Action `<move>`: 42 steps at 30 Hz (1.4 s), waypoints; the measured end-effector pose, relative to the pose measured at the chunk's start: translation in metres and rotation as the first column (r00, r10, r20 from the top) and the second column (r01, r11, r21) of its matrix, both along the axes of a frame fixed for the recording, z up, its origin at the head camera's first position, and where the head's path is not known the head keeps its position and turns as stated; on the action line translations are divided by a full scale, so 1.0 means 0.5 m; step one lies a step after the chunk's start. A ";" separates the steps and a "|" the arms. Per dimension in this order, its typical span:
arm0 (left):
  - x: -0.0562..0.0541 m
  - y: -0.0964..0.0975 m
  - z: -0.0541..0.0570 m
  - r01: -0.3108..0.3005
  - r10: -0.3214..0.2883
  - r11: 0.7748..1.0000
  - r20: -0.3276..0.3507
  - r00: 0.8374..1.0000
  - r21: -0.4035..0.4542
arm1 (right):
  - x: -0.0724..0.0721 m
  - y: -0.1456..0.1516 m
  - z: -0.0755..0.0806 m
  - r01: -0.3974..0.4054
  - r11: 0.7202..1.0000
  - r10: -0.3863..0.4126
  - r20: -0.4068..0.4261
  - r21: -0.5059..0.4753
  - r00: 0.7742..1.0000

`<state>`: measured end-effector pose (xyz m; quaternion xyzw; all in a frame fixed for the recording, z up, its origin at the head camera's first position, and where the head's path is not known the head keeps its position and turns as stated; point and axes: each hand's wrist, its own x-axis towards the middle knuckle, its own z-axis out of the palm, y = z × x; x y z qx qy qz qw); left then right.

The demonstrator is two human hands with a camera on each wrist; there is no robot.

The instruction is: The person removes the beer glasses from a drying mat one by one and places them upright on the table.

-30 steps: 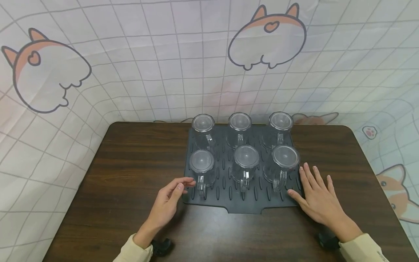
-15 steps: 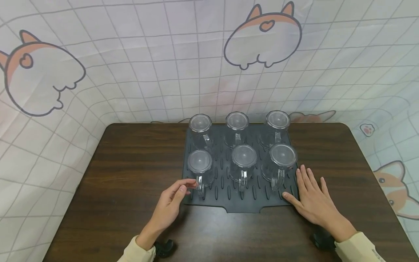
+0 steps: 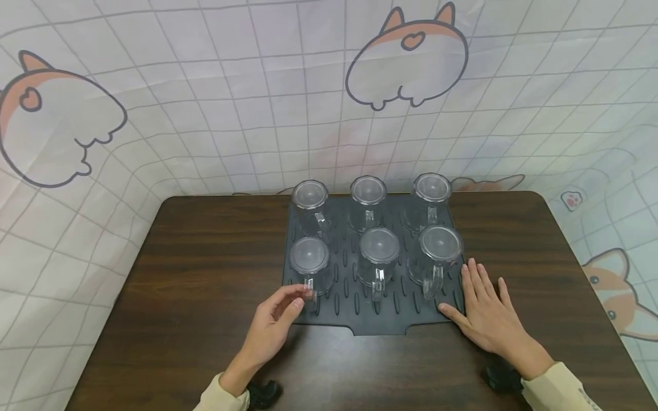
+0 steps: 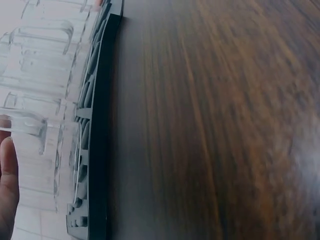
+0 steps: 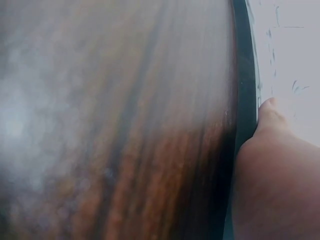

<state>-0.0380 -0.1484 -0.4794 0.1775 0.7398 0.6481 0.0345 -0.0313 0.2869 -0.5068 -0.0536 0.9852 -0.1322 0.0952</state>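
Clear glass mugs stand upside down in two rows on a dark grey drying mat (image 3: 377, 328), handles facing me. My left hand (image 3: 267, 328) is at the front-left mug (image 3: 311, 257). Its fingertips reach the mug's handle, seen through the glass, while the thumb (image 4: 9, 165) stands apart from the handle in the left wrist view. My right hand (image 3: 490, 319) lies flat with fingers spread along the mat's right edge, its thumb over the mat's front corner. The front-right mug (image 3: 440, 245) is nearest to it. In the right wrist view only part of that hand shows.
The mat lies on a dark wood-grain table (image 3: 205, 262). Behind it hangs a white gridded cloth (image 3: 231, 114) with cartoon dogs. A front-middle mug (image 3: 379, 248) and a back row of mugs stand close together.
My left hand has moved slightly right, its fingertips now at the front-left mug's handle. My right hand stays at the mat's edge. The head view has shifted a little.
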 end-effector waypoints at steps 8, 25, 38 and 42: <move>0.001 0.014 -0.013 -0.041 0.040 0.999 -0.053 0.998 -0.026 | -0.001 0.000 -0.003 -0.010 1.000 0.010 -0.014 0.015 1.000; 0.003 0.030 -0.035 -0.063 0.067 0.997 -0.074 0.995 0.050 | 0.002 -0.002 -0.003 0.000 1.000 0.001 -0.019 0.017 1.000; 0.004 0.034 -0.034 -0.084 0.090 0.995 -0.115 0.989 0.061 | 0.002 -0.003 -0.002 0.004 1.000 -0.004 -0.015 0.006 1.000; 0.006 0.033 -0.034 -0.063 0.069 0.996 -0.112 0.991 0.060 | 0.002 -0.003 -0.003 0.006 1.000 -0.006 -0.018 0.010 1.000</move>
